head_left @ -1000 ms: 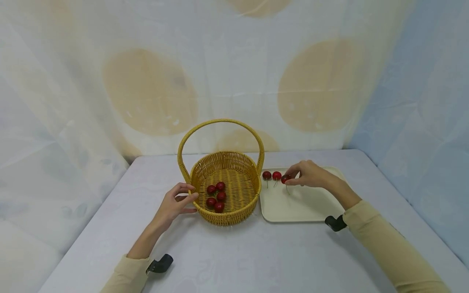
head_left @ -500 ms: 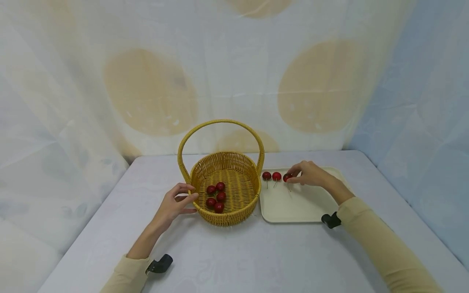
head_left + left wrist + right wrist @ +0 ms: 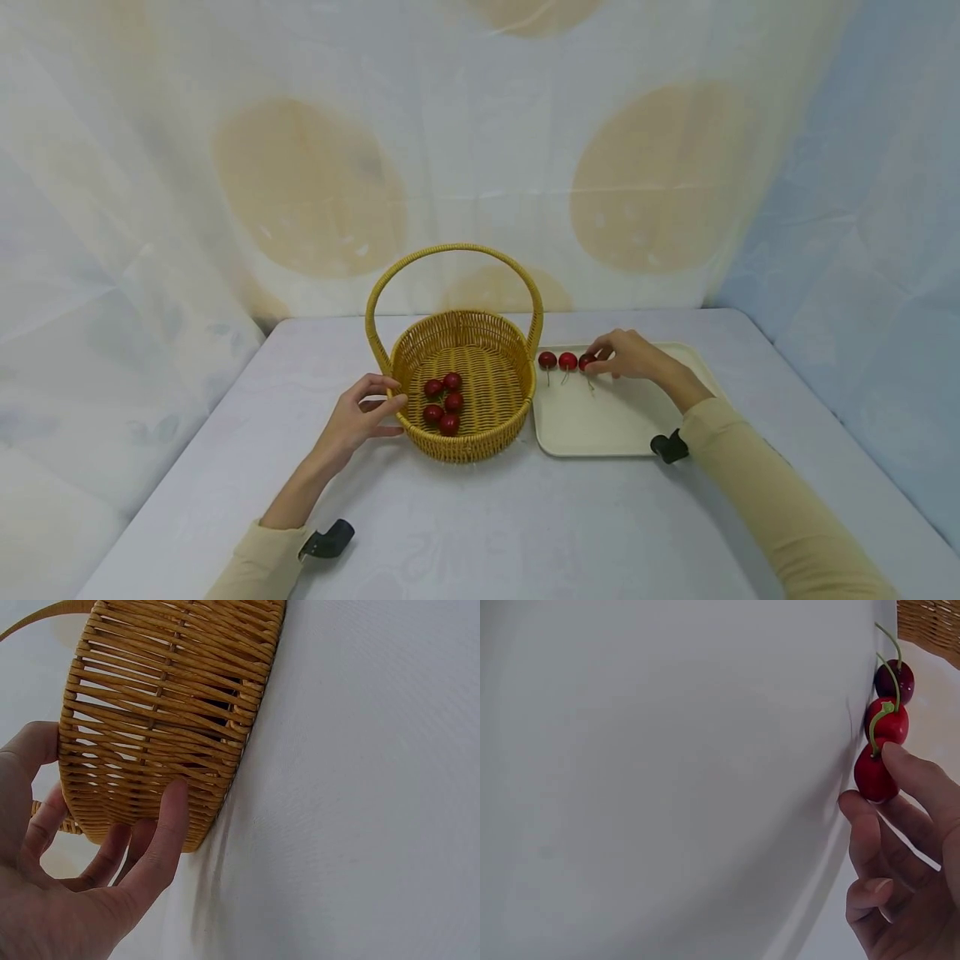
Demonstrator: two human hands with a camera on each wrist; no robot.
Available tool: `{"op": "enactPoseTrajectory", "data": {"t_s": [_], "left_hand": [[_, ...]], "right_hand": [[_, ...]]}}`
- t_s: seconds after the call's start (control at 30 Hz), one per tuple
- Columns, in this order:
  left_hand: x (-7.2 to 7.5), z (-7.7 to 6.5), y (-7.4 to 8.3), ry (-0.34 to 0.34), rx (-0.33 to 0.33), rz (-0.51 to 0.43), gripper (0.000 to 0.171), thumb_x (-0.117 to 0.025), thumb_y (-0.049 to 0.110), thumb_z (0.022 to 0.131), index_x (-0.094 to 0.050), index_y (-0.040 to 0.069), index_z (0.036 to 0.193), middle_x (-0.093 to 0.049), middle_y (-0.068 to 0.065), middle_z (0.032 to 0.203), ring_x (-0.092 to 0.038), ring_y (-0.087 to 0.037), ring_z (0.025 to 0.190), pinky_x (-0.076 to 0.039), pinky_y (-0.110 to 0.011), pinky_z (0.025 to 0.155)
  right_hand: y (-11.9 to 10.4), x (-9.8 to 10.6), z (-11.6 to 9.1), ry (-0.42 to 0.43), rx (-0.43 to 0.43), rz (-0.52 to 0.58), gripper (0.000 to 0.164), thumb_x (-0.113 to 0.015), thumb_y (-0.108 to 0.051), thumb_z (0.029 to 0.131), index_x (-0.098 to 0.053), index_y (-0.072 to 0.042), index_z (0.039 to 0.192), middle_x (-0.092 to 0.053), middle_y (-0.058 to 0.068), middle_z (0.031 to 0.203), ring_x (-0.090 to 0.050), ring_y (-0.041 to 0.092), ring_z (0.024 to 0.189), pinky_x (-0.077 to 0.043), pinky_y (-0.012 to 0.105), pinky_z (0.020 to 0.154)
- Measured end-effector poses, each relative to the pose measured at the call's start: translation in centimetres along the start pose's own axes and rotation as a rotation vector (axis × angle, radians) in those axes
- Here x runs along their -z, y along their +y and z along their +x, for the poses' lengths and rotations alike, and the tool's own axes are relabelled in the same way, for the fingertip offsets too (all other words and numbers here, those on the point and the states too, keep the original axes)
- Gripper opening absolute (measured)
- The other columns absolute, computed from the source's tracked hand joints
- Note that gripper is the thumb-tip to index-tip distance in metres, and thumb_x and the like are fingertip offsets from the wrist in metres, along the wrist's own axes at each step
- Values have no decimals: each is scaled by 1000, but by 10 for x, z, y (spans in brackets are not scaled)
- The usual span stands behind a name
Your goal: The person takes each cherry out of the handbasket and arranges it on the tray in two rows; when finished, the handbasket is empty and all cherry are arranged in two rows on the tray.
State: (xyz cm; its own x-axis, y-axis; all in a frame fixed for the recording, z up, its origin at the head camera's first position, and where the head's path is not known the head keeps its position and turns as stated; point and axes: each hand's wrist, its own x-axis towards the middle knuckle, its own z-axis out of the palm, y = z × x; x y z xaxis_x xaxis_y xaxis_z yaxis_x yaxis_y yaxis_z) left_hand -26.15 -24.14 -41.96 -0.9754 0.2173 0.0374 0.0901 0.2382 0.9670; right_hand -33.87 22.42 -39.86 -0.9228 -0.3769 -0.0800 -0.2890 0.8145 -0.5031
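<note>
My left hand (image 3: 360,417) holds the left rim of a yellow wicker basket (image 3: 517,408), thumb and fingers on its wall (image 3: 142,742). Inside the basket several dark red cherries (image 3: 453,402) lie grouped on the left. Over the back of a white tray (image 3: 600,429), my right hand (image 3: 628,354) pinches a red cherry (image 3: 874,774) between thumb and fingertips. Its green stem points over the tray. Beside it a bright red cherry (image 3: 889,724) and a darker cherry (image 3: 896,682) complete a row along the tray's edge, the held one touching the middle one.
The tray stands right of the basket, close to its side. A tall arched handle (image 3: 457,247) rises over the basket. White table cloth (image 3: 480,533) spreads in front, and a patterned curtain (image 3: 480,167) hangs behind. Each wrist carries a black camera mount (image 3: 327,540).
My right hand shifts its cherry slightly right, then back left against the neighbouring cherry. The right forearm swings a little leftward. My left hand and the basket stay put.
</note>
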Motion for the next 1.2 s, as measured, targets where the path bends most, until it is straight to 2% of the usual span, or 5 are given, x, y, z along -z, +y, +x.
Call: {"op": "enactPoseTrajectory", "data": {"t_s": [0.23, 0.43, 0.67, 0.97, 1.2], "left_hand": [[0, 0, -1, 4, 3, 2, 47, -71, 35, 90, -52, 8, 125, -50, -16, 126, -62, -27, 109, -62, -50, 78], [-1, 0, -1, 11, 14, -1, 46, -71, 35, 90, -53, 10, 124, -51, -15, 125, -62, -27, 109, -62, -51, 79], [-1, -1, 0, 9, 19, 4, 45, -71, 35, 90, -53, 11, 124, -50, -15, 127, -61, -29, 112, -62, -50, 79], [-1, 0, 1, 5, 14, 13, 51, -70, 35, 91, -50, 5, 128, -49, -17, 127, -61, -29, 111, -62, -50, 79], [-2, 0, 2, -2, 14, 10, 49, -70, 33, 91, -50, 5, 127, -48, -19, 128, -61, -29, 111, -61, -51, 80]], "right_hand": [[3, 0, 1, -14, 0, 2, 42, -69, -23, 92, -62, 4, 124, -73, 13, 95, -64, 19, 62, -50, 24, 58], [3, 1, 1, -25, -11, -8, 44, -67, -25, 94, -61, 2, 127, -72, 19, 103, -65, 18, 62, -51, 25, 60], [2, 8, -4, 8, 3, -37, 46, -66, -26, 94, -59, 3, 129, -72, 20, 104, -66, 19, 61, -54, 27, 64], [-10, 27, -16, 42, 49, -20, 40, -64, -24, 96, -61, 4, 125, -73, 20, 102, -68, 27, 67, -54, 28, 60], [-29, 34, -19, 56, 79, -34, 35, -64, -24, 96, -66, 0, 121, -73, 15, 98, -68, 24, 69, -55, 26, 58]]}}
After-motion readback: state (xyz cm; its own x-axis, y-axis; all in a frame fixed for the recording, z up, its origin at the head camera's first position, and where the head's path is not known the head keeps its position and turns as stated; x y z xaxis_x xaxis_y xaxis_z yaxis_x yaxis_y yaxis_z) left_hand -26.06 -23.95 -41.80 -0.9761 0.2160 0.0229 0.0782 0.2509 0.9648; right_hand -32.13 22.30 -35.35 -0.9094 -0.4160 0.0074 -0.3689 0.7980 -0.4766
